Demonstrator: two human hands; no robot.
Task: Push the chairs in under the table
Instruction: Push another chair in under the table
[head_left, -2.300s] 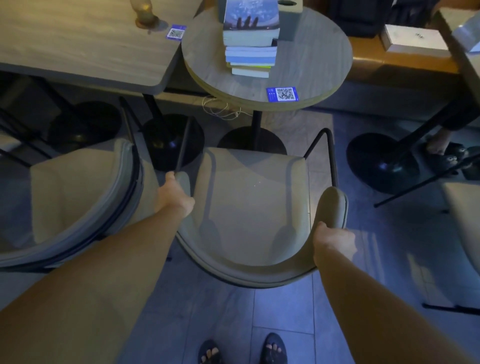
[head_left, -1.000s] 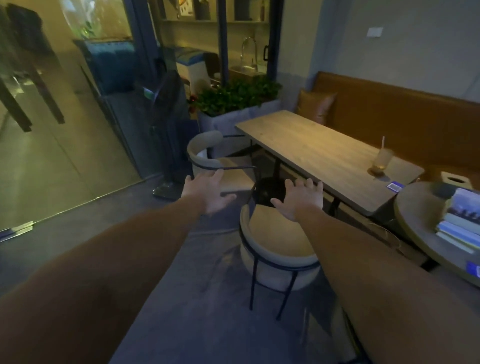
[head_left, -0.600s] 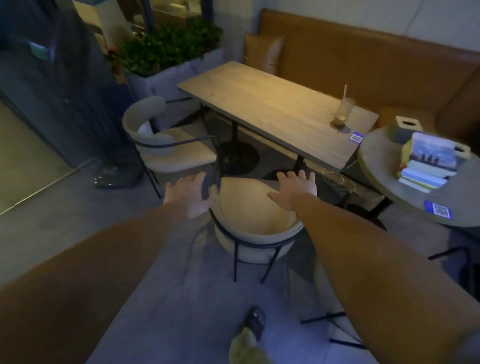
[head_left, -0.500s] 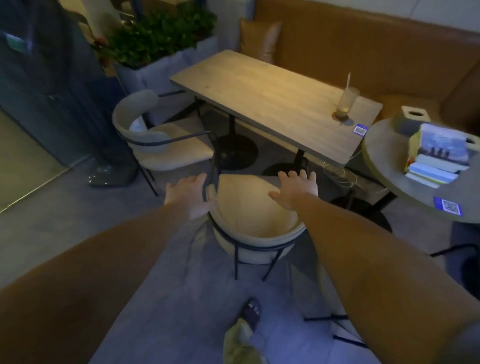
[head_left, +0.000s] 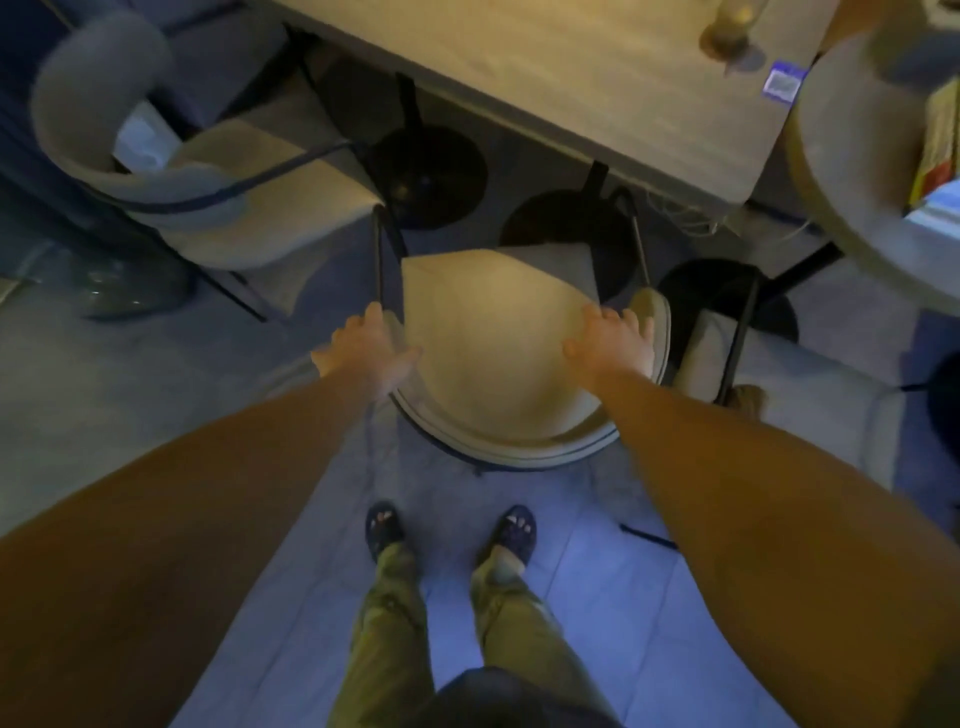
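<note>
A beige chair (head_left: 488, 338) with a curved backrest and black metal frame stands right in front of me, its seat pointing at the long wooden table (head_left: 597, 88), whose edge is just beyond the seat's front. My left hand (head_left: 363, 348) lies on the left end of the backrest, fingers spread. Over the right end of the backrest rests my right hand (head_left: 615, 345), fingers extended and not clearly closed around it. A second beige chair (head_left: 218, 187) stands at the left, turned at an angle and out from the table.
A third chair (head_left: 810, 395) sits close on the right under a round table (head_left: 852, 156) with books. Black pedestal bases (head_left: 428, 176) stand under the long table. A drink glass (head_left: 727, 26) is on its far corner. My feet (head_left: 452, 530) are behind the chair.
I have stepped up to the chair and my view has tipped down. Both hands, which hovered open above it, now rest on the ends of its backrest.
</note>
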